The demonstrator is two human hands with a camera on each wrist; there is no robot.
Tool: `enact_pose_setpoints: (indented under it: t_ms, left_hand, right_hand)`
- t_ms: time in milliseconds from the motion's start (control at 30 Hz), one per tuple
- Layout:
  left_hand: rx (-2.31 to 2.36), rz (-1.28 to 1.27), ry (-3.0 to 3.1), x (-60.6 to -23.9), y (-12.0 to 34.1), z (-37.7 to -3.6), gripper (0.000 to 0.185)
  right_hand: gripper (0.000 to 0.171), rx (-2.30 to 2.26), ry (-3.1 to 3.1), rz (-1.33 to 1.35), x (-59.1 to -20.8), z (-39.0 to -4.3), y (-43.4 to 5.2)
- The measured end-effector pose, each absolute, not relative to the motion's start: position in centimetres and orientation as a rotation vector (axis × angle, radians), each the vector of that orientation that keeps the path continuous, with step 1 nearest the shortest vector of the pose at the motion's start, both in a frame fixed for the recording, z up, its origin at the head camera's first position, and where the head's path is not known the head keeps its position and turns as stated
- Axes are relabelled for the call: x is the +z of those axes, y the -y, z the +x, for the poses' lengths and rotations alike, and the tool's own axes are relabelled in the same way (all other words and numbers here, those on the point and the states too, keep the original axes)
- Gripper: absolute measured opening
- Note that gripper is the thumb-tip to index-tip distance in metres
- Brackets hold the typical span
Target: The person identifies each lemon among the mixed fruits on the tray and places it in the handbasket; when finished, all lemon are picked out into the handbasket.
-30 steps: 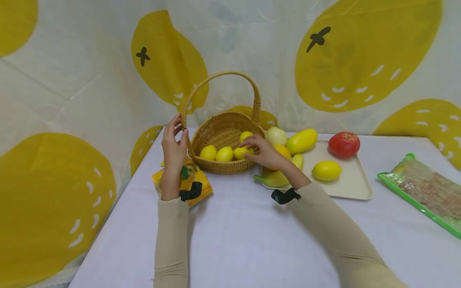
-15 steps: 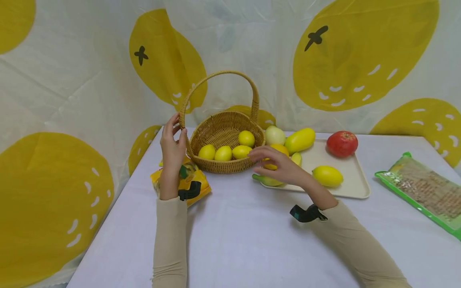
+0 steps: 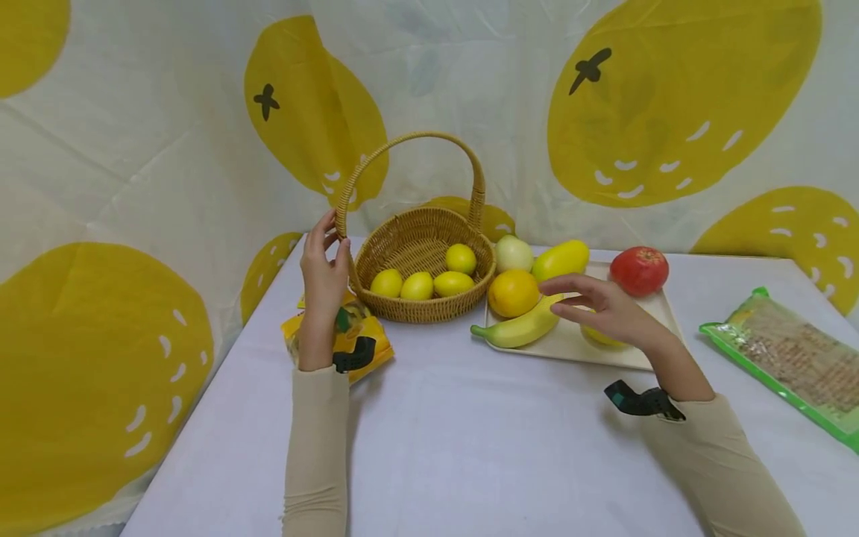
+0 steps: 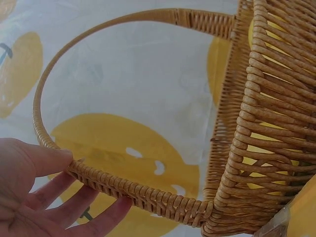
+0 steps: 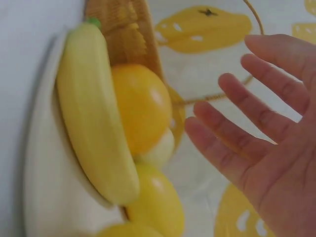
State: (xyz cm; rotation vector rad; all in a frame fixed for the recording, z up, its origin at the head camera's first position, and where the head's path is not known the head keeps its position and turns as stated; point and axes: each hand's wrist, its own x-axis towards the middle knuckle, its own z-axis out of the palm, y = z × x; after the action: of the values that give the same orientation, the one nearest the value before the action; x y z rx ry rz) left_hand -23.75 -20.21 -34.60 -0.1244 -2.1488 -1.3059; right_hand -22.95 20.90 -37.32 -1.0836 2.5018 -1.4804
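Four lemons [image 3: 418, 285] lay in the wicker basket [image 3: 416, 307]; the left hand [image 3: 324, 272] pinched its handle [image 3: 349, 186], while the right hand [image 3: 600, 306] hovered, fingers spread, over the tray [image 3: 661, 339].

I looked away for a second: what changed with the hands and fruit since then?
The right hand let go of a lemon in the basket, drew back to the right and now hovers open over the tray. The left hand still holds the basket handle.
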Motion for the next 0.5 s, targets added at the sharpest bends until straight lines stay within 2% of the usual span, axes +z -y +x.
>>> enact_pose_setpoints:
  t_ms: [233,500]
  left_hand:
    - [-1.291,-0.121,2.142,-34.6,20.3,-23.9,0.047]
    - [-1.287,-0.133,2.151,-34.8,20.4,-23.8,0.047]
  right_hand:
    - [0.033,-1.342,-2.572,-0.859,-36.3,-23.4,-25.3]
    - [0.041,-1.105,-2.565,-0.686,-38.0,-24.0,-28.2]
